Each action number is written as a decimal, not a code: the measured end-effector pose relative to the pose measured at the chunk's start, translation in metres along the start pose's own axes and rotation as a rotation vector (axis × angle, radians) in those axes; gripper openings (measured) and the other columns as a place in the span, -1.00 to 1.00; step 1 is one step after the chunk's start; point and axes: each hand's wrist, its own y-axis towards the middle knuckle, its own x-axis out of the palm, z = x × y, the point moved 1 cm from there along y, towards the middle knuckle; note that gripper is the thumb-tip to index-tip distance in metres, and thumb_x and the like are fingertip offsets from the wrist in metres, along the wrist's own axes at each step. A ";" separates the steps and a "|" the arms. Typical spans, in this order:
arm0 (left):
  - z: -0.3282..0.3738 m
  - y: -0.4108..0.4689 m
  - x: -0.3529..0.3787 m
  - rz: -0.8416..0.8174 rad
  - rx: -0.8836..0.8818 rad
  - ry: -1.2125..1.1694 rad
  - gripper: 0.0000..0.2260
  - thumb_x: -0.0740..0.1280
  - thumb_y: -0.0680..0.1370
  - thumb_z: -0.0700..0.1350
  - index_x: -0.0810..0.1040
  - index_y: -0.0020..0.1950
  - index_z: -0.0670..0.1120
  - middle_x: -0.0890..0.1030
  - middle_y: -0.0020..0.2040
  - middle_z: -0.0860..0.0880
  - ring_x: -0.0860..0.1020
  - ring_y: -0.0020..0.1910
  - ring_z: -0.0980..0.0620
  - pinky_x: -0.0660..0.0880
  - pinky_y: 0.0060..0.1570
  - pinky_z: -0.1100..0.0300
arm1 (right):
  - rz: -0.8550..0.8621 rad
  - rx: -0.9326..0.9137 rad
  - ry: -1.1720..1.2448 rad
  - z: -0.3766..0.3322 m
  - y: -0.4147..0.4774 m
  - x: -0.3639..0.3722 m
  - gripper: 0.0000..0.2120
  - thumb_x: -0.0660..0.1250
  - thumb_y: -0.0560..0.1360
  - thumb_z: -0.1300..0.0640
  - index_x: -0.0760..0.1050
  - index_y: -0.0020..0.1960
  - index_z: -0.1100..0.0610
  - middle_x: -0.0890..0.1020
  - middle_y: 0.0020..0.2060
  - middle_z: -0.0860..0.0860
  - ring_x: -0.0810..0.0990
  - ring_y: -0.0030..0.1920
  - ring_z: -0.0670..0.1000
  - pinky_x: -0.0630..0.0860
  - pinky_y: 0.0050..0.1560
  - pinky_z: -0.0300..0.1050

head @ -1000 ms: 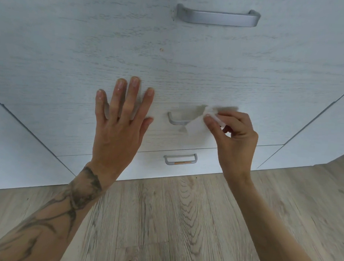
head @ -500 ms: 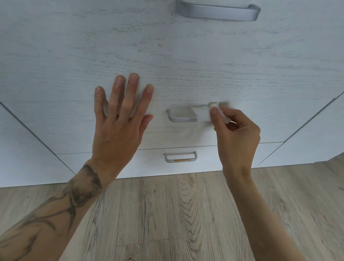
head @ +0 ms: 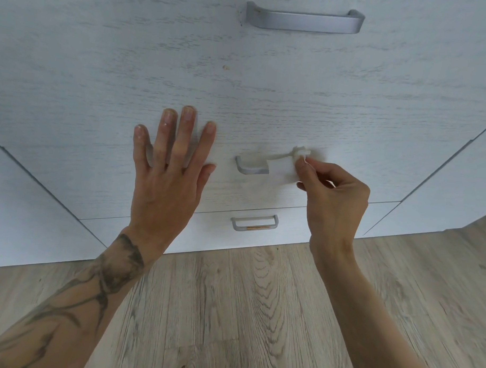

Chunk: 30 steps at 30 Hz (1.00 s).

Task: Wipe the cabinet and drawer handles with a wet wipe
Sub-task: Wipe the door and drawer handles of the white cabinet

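Head view: the right hand (head: pixel 336 199) has its grip pinched on the wet wipe (head: pixel 282 168), draped over the middle handle's (head: pixel 250 167) right half. The left hand (head: pixel 168 167), fingers spread, braces the drawer front (head: pixel 349 105) (good). Best to wrap the bar fully and slide leftward.

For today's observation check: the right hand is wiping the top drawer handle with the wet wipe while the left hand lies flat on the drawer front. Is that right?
Not quite. In the head view the right hand holds the wet wipe on the middle handle, not the top handle. The left hand does lie flat on the drawer front.
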 end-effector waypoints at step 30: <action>0.002 0.001 -0.005 -0.024 -0.011 -0.014 -0.33 0.17 0.81 0.12 -0.12 0.77 -0.06 -0.07 0.70 -0.19 -0.03 0.68 -0.25 -0.06 0.66 -0.32 | -0.055 -0.581 -0.384 0.004 -0.021 0.012 -0.88 0.49 0.57 0.23 0.74 0.09 0.13 0.67 -0.04 -0.03 0.60 0.06 0.05 0.50 0.05 -0.31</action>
